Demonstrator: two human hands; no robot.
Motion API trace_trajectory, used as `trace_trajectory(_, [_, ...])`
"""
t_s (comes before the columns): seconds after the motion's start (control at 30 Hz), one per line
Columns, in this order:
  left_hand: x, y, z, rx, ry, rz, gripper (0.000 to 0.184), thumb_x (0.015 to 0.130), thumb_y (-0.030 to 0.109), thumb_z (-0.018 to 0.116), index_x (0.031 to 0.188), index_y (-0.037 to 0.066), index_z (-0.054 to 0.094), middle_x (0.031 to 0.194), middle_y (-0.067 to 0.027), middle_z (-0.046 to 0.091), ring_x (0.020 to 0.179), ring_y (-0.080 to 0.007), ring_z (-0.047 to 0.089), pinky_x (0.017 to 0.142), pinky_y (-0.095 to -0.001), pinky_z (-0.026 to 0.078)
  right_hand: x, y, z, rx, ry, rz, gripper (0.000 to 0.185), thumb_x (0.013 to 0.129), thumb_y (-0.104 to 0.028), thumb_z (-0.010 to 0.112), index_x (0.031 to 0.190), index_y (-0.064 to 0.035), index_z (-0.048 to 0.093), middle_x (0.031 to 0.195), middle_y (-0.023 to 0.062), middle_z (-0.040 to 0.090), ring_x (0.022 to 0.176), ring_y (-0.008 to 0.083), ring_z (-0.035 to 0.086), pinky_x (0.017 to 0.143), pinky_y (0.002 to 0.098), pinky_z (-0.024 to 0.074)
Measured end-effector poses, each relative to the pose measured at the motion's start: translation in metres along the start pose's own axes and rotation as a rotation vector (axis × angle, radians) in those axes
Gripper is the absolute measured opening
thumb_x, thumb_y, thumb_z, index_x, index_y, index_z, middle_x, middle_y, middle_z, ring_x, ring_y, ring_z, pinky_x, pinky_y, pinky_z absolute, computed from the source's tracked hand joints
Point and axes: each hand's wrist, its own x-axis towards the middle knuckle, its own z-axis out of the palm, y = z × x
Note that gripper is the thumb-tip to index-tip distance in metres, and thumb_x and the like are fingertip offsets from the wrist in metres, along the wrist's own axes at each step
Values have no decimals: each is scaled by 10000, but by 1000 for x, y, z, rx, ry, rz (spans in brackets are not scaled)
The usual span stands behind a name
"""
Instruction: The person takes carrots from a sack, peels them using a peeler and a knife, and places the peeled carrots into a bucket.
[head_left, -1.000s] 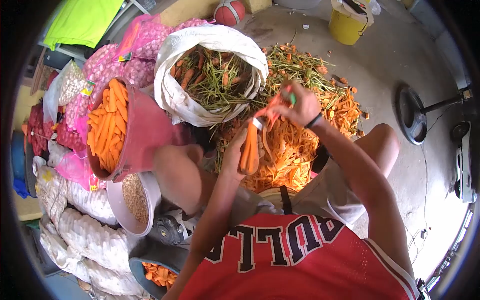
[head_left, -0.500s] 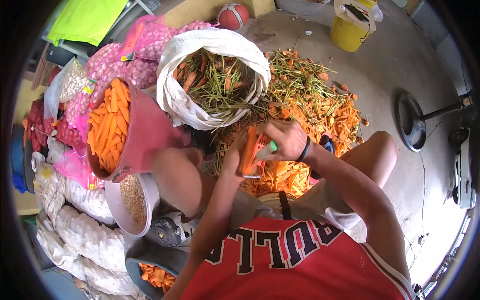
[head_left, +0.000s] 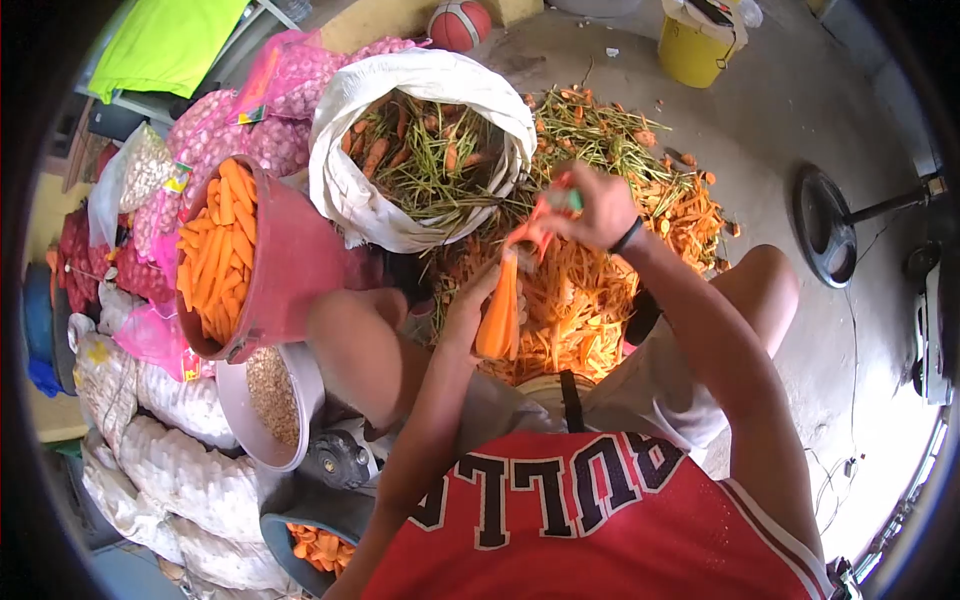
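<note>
A bright orange carrot [head_left: 496,322] with its skin largely removed is gripped in my left hand [head_left: 470,305], its narrow end pointing away from me. My right hand [head_left: 598,205] is closed around a peeler [head_left: 537,226] with an orange-red frame and a green part near the fingers. The peeler's head lies at the far tip of the carrot. Below both hands spreads a heap of orange peelings [head_left: 570,330]. Just beyond, a white sack [head_left: 340,190] stands with its mouth rolled down, holding unpeeled carrots and green stalks.
To the left, a tilted red bucket [head_left: 290,270] is full of peeled carrots. Near it are a pale basin [head_left: 312,385] of small beige pieces, pink mesh bags [head_left: 205,135] of garlic-like bulbs and white sacks [head_left: 180,480]. A yellow bucket [head_left: 690,58] and a black round base [head_left: 826,225] stand right.
My right hand has moved away from me with the peeler, from along the carrot's side to its far tip. The carrot stays in my left hand.
</note>
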Motion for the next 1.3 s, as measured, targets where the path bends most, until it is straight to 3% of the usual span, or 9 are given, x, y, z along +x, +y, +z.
trace_trajectory(0.07, [3, 0, 1, 34, 7, 40, 343, 978, 299, 534, 1255, 98, 551, 1000, -47, 631, 804, -140, 640, 655, -308, 560, 3, 3, -5, -28, 41, 191, 649, 647, -520, 841, 1027, -61, 583, 781, 95, 676, 670, 225, 695, 588, 322, 564])
trace_trajectory(0.27, [11, -2, -2, -112, 53, -44, 389, 978, 331, 537, 1264, 66, 528, 942, -56, 614, 758, -158, 613, 617, -315, 527, -15, -40, 6, -33, -182, -258, 599, 682, -538, 812, 1003, -86, 587, 748, 79, 613, 614, 227, 646, 529, 327, 527])
trace_trajectory(0.53, [17, 9, -13, -209, -16, -20, 366, 998, 361, 483, 1194, 57, 537, 842, -30, 584, 778, -166, 584, 800, -446, 491, 0, 11, 6, -74, -298, 601, 758, 703, -623, 752, 1170, -66, 536, 912, 163, 702, 798, 308, 701, 727, 431, 563])
trace_trajectory(0.67, [18, 10, -8, -283, -29, 175, 317, 1004, 348, 469, 1125, 65, 545, 883, -25, 581, 775, -167, 578, 753, -435, 514, -37, 7, 44, 8, -316, 434, 720, 753, -571, 739, 1190, -42, 519, 847, 201, 688, 828, 345, 690, 759, 446, 550])
trace_trajectory(0.8, [27, 0, -17, -367, -88, 221, 310, 998, 342, 478, 1126, 66, 541, 909, -36, 581, 782, -179, 578, 676, -390, 526, -34, -12, 46, -162, -829, 652, 651, 822, -446, 690, 1262, -13, 482, 926, 244, 658, 877, 408, 647, 781, 473, 519])
trace_trajectory(0.9, [33, 1, -20, -367, 107, 201, 274, 984, 268, 481, 1189, 88, 511, 968, -50, 607, 893, -200, 610, 682, -388, 541, -50, 5, 46, -142, -566, 271, 426, 925, -284, 579, 1260, -43, 474, 971, 249, 639, 895, 415, 629, 782, 481, 502])
trace_trajectory(1.07, [31, 6, -24, -278, 156, 241, 271, 967, 123, 495, 1237, 106, 481, 1103, -54, 608, 1005, -207, 617, 760, -378, 563, -24, -36, 18, 209, -520, 364, 308, 942, -201, 560, 1194, -35, 498, 872, 242, 665, 816, 429, 654, 686, 497, 516])
trace_trajectory(1.1, [30, 7, -19, -288, 160, 255, 258, 972, 120, 497, 1229, 107, 483, 1109, -50, 603, 1014, -204, 615, 783, -372, 561, -25, -43, 17, 155, -470, 272, 470, 883, -382, 658, 1178, -47, 511, 812, 220, 673, 776, 417, 667, 662, 484, 525])
trace_trajectory(1.3, [33, -4, -8, -299, 118, 196, 224, 1011, 194, 487, 1214, 100, 496, 1123, -42, 597, 1033, -174, 613, 868, -355, 551, -26, -57, 23, -4, -485, 116, 812, 682, -580, 790, 1159, 17, 516, 780, 225, 664, 710, 391, 677, 636, 429, 551])
